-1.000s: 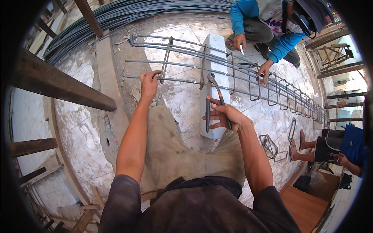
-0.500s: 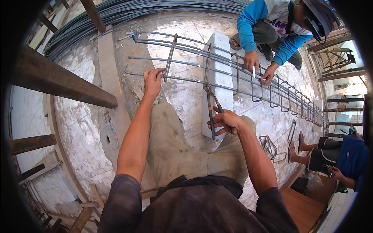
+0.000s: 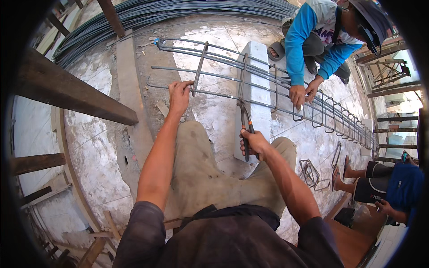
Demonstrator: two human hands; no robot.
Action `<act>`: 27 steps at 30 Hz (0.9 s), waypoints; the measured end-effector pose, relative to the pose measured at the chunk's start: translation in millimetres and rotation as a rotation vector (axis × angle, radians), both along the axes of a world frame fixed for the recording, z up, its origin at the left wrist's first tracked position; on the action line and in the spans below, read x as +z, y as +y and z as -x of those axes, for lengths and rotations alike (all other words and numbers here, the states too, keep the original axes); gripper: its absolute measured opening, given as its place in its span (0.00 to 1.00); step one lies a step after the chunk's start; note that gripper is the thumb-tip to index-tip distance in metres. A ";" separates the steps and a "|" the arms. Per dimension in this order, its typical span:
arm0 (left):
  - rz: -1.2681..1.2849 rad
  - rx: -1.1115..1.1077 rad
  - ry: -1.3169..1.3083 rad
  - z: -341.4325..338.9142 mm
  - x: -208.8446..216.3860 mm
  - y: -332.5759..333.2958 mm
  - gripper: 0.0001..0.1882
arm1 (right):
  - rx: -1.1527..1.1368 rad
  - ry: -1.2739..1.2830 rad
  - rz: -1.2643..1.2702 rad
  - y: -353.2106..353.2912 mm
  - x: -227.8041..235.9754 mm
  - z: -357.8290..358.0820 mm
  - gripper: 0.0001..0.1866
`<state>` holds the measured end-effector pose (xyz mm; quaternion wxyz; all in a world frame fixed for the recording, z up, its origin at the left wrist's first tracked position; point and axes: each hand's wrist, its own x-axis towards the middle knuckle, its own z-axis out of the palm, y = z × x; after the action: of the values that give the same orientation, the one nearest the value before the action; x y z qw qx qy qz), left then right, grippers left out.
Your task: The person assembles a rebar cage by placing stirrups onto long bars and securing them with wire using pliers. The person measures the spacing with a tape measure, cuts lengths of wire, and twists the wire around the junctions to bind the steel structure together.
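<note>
A long rebar cage (image 3: 263,87) of straight bars and bent stirrups stretches from near my knees to the far right. My left hand (image 3: 178,99) is closed on its nearest bar, with the fingers beside an upright stirrup (image 3: 199,69). Long-handled pincers (image 3: 246,121) are in my right hand (image 3: 255,144), which is wrapped round both handles. Their jaws meet the cage where a second stirrup (image 3: 242,76) crosses the near bar; any wire there is too small to make out. Beneath the cage lies a pale rectangular block (image 3: 258,109).
Across the cage crouches a person in blue sleeves (image 3: 300,53), both hands on the bars. Another person (image 3: 393,187) sits at right. Loose stirrups (image 3: 313,174) lie on the floor. A bundle of rods (image 3: 178,20) curves along the back; timber posts (image 3: 85,89) stand at left.
My right hand's fingers have closed round the pincers, and the handles have come together. My left hand stays by the stirrup. The crouching person's hands have moved closer together.
</note>
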<state>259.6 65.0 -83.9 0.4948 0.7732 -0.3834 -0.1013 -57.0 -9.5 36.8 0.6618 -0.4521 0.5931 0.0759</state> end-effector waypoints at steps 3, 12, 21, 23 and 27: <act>0.007 -0.015 -0.046 -1.2 5.1 -1.7 0.13 | -0.184 -0.057 0.073 37.1 -61.3 -15.1 0.17; -0.024 -0.060 -0.011 7.9 8.0 -15.0 0.13 | -0.065 0.018 0.729 54.4 -170.4 -8.9 0.13; -0.035 -0.033 0.015 0.4 9.6 -1.6 0.12 | 0.055 0.057 0.155 -0.8 -2.6 12.9 0.14; -0.031 -0.047 0.001 4.3 10.3 -5.3 0.12 | 0.123 0.078 0.122 -8.8 -0.7 18.1 0.15; -0.083 -0.057 0.027 -4.9 9.9 0.4 0.13 | 0.320 -0.030 0.009 3.5 42.9 9.1 0.25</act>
<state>264.5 65.4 -74.0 0.4646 0.7804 -0.3938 -0.1417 -66.0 -6.0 79.6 0.6481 -0.5448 0.5040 0.1709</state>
